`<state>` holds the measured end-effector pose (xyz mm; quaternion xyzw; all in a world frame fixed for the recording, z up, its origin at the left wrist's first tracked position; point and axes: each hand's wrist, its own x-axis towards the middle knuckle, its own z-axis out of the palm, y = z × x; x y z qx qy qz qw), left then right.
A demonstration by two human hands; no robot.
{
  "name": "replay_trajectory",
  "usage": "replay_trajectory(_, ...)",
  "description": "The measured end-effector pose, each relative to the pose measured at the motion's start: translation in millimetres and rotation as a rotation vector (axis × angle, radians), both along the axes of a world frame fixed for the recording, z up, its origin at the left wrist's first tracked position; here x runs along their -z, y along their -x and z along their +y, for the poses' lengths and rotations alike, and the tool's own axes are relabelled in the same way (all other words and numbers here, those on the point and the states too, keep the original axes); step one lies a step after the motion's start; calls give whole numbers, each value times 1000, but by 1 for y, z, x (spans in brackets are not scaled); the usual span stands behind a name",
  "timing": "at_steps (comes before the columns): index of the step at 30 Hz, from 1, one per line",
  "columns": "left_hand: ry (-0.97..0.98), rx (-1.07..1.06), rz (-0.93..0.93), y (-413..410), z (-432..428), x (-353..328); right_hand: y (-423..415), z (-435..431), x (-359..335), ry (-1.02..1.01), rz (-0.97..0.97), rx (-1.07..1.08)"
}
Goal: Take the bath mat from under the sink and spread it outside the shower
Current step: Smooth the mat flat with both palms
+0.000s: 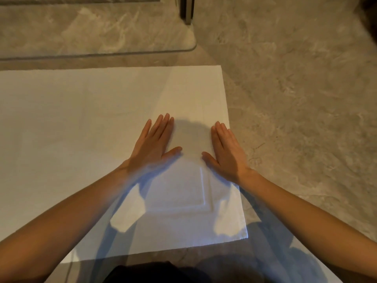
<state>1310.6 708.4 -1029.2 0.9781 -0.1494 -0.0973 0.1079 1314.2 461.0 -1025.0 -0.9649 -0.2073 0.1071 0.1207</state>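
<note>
Both forearms extended forward, bare. Left hand (pixel 152 146) and right hand (pixel 226 152) lie palm-down, fingers straight and together, thumbs splayed inward, gripping nothing, pressed flat on the white bath mat (pixel 85 123) near its right edge. Mat spread flat on marble floor (pixel 302 99), just before the glass shower panel (pixel 102 27).

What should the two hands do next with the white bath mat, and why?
Probably slide both palms outward to smooth it. The bath mat already lies unfolded on the stone floor beside the glass shower edge, and the left hand and right hand lie flat and open on it. Faint creases show between the arms.
</note>
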Motion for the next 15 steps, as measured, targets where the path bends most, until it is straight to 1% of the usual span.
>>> replay_trajectory(4,-31,-102,-75,-45,2,-5,-36,31,-9,-63,-43,7)
replay_trajectory(8,-55,-85,-78,-71,-9,4,-65,59,0,-35,-39,-10)
replay_trajectory(15,-75,-118,-91,-89,-16,16,-84,50,13,18,-75,-8)
